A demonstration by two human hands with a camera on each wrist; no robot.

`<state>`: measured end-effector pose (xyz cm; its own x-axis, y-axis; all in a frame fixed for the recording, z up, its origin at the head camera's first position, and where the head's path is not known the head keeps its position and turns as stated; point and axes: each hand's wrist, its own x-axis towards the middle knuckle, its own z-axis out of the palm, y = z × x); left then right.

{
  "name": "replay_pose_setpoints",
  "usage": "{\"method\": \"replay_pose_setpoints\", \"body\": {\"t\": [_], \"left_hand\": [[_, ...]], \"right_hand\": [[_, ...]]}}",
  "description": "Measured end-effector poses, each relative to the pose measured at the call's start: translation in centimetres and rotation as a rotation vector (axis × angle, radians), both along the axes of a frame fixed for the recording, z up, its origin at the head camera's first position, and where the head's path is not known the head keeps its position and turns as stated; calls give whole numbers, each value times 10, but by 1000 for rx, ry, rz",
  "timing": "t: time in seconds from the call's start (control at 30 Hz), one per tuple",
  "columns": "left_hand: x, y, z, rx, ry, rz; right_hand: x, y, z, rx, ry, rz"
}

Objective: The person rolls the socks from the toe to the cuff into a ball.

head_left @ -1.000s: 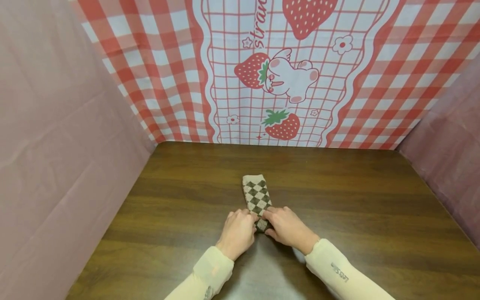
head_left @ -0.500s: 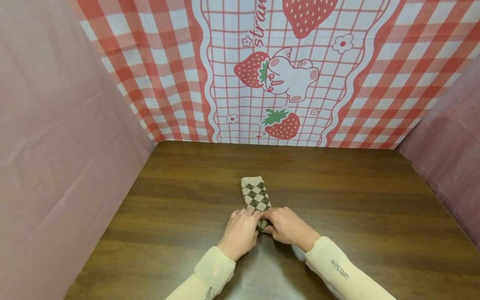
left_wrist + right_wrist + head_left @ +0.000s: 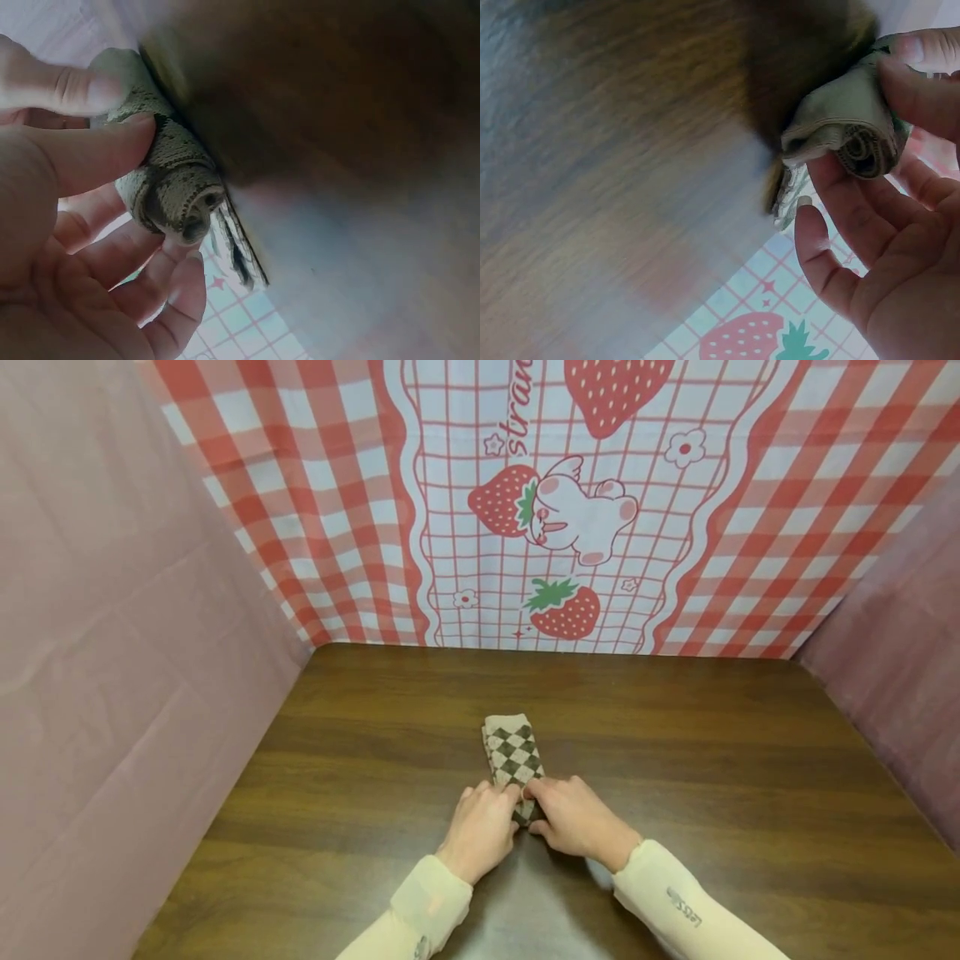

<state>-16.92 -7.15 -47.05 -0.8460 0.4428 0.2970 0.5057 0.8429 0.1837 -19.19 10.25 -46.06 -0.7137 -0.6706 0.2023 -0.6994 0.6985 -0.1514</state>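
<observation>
A diamond-patterned knit (image 3: 515,750) is pinched at its rolled end by left hand (image 3: 478,827) and right hand (image 3: 577,814) — flat end towards the far edge of the desk (image 3: 697,752)

Diamond-patterned knit (image 3: 515,753): rolled near end partly covered by left hand (image 3: 480,831) and right hand (image 3: 581,818), head view. 
Hands: cut off at outer edges, wrist views. 
Sleeves (image 3: 675,893): cut off at bottom edge, head view; left lettering (image 3: 422,947) too small to read. 
Worktop (image 3: 360,743): blurred, wrist views. 
Backdrop (image 3: 450,527): uppermost strawberry (image 3: 615,389) cropped above.
</observation>
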Motion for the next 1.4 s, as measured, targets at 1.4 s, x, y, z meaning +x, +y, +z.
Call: {"method": "replay_pose_setpoints", "body": {"t": [1.4], "left_hand": [[1,-1,5,64,-60,88]], "right_hand": [[-1,-3,2,23,-38,-18]]}}
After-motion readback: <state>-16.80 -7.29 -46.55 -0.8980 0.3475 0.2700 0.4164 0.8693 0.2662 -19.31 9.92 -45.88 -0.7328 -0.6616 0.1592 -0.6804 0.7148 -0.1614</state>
